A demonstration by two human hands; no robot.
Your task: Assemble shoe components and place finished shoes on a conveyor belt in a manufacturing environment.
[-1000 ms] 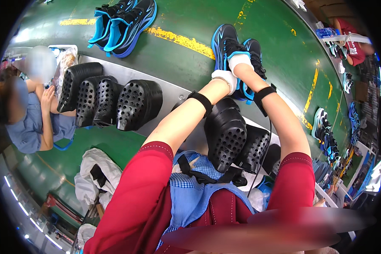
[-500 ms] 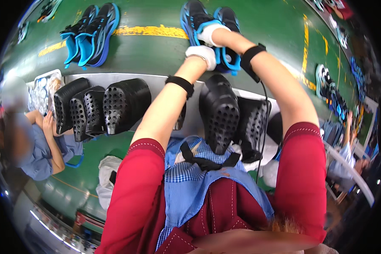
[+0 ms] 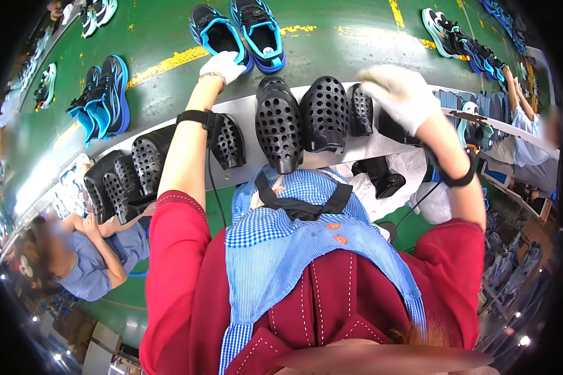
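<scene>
A pair of black and blue sneakers stands on the green surface at the top middle. My left hand, in a white glove, is closed at the heel of the left sneaker; its fingertips are partly hidden. The right sneaker stands beside it, untouched. My right hand, also gloved, is over the grey ledge with its fingers stretched to the left, apart from the sneakers. Close below those fingers is a small black perforated plastic form. Two larger perforated forms lie to its left.
More black perforated forms line the ledge at left, near a seated person in blue. Another sneaker pair stands at upper left. A row of shoes runs along the upper right. A thin cable hangs from each wrist strap.
My right hand has left the sneakers and moved back to the right, over the ledge. My left hand is still at the left sneaker. The whole view has shifted.
</scene>
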